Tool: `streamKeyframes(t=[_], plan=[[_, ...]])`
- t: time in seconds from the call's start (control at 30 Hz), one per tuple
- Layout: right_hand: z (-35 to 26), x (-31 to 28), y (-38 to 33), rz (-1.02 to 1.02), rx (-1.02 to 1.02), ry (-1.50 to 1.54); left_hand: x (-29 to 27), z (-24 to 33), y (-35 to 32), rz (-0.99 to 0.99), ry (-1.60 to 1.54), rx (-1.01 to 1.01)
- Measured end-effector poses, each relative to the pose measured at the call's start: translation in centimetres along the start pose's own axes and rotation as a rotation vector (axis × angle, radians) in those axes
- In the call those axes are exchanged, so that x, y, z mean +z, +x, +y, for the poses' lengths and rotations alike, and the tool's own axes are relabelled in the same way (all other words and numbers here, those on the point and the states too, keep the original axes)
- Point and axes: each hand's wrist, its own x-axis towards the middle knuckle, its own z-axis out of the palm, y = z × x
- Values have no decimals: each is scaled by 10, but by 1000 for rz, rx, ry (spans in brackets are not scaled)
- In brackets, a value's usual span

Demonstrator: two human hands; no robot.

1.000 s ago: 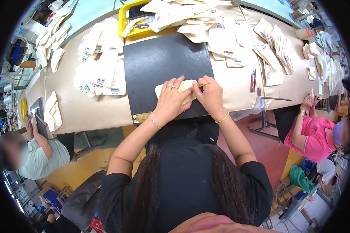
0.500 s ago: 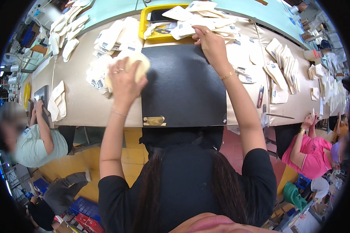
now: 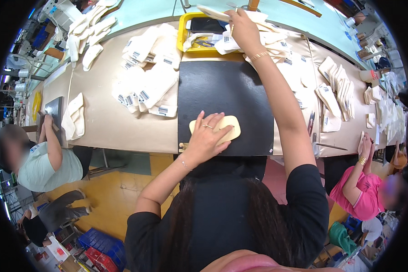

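On the black mat [image 3: 222, 86] lies a pale yellow slab with rounded corners [image 3: 232, 132], which could be a block or a pad. My left hand [image 3: 209, 138] grips it from above, fingers across its top. Beyond the mat, my right hand [image 3: 245, 29] pinches a cream sock [image 3: 211, 12], lifting it over the far pile; part of it is hidden by the fingers. More cream socks [image 3: 276, 43] lie under and beside that hand. Left of the mat is a loose heap of cream socks [image 3: 156, 84] with printed dark labels.
A yellow tray [image 3: 182, 34] at the far side holds a dark phone-like object [image 3: 206, 25] and small tools. Red-handled snips [image 3: 311, 122] lie right of the mat, near more sock stacks [image 3: 337, 81]. Co-workers sit at left [image 3: 50, 158] and right [image 3: 360, 190].
My left hand has brought the yellow slab from above the left sock heap down onto the mat. My right hand has reached farther out and raised a sock from the pile.
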Motion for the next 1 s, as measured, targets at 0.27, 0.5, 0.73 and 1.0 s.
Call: streamKeyframes(t=[0.27, 0.5, 0.73, 1.0], plan=[[-46, -116, -181, -658, 229, 637, -30, -12, -5, 430, -187, -130], [-56, -130, -261, -80, 432, 409, 5, -2, 16, 95, -26, 39], [-75, -136, -292, -95, 508, 676, 10, -11, 40, -143, 63, 180], [-75, -127, -302, -41, 605, 735, 26, 21, 26, -93, 153, 83]])
